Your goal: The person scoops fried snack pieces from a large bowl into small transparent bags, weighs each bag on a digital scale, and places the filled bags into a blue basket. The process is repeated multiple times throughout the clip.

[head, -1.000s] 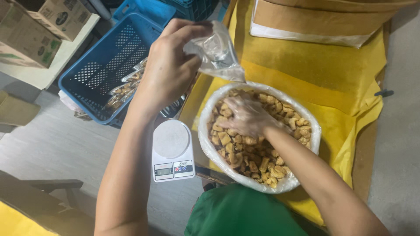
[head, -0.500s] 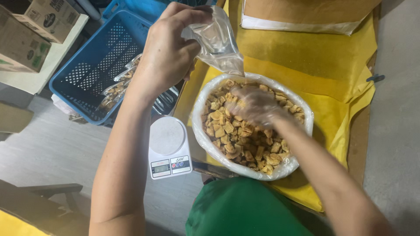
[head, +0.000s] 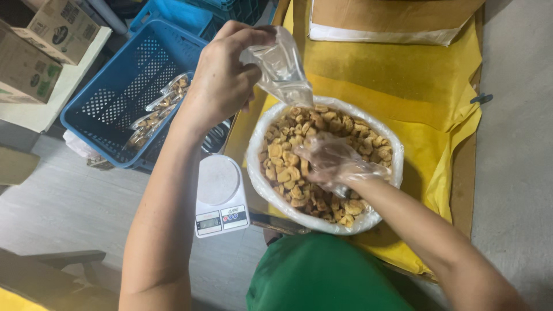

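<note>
Left hand (head: 222,80) is raised over the bowl's far-left rim, fingers pinched on the top of a small clear plastic bag (head: 282,69) that hangs down just above the snacks. Right hand (head: 331,161), in a thin clear glove, is down in the white-lined bowl (head: 256,173) with fingers curled into the pile of light-brown snack pieces (head: 288,152) — how much it has actually grabbed can't be told. White kitchen scale (head: 220,196) sits just left of the bowl; blue crate (head: 115,86) with filled bags (head: 152,112) lies further left, yellow cloth (head: 397,75) under the bowl.
</note>
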